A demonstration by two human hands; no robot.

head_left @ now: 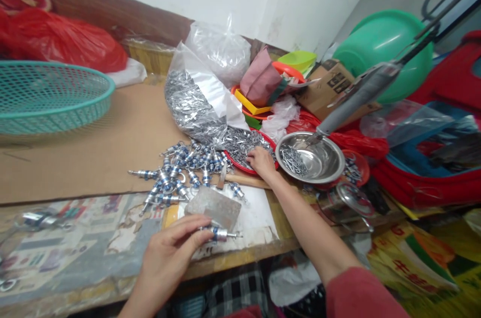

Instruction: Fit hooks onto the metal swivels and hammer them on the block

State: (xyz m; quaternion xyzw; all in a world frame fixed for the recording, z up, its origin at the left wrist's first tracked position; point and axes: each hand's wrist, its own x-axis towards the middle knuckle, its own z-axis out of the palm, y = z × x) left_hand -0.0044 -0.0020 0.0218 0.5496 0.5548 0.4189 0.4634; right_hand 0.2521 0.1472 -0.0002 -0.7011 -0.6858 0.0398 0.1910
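Your left hand [169,250] pinches a blue-banded fitting [221,234] above the tabletop [93,268]; your right hand [263,162], grip unclear, touches metal pieces [244,142] in a red dish [237,163]. A steel bowl [323,160] holds pins [293,160]; a yellow sack [409,263] shows "牛".

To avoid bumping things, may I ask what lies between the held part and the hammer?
In the head view, the metal block lies between the held part and the hammer.

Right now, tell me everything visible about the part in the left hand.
The part is small and roughly cylindrical, shiny silver with blue banding, and looks metallic. A thin silvery stem sticks out of its right end. It lies roughly sideways, pinched between the thumb and fingers of the left hand, which hide its left end. It is by the near edge of the grey block; contact there is unclear.
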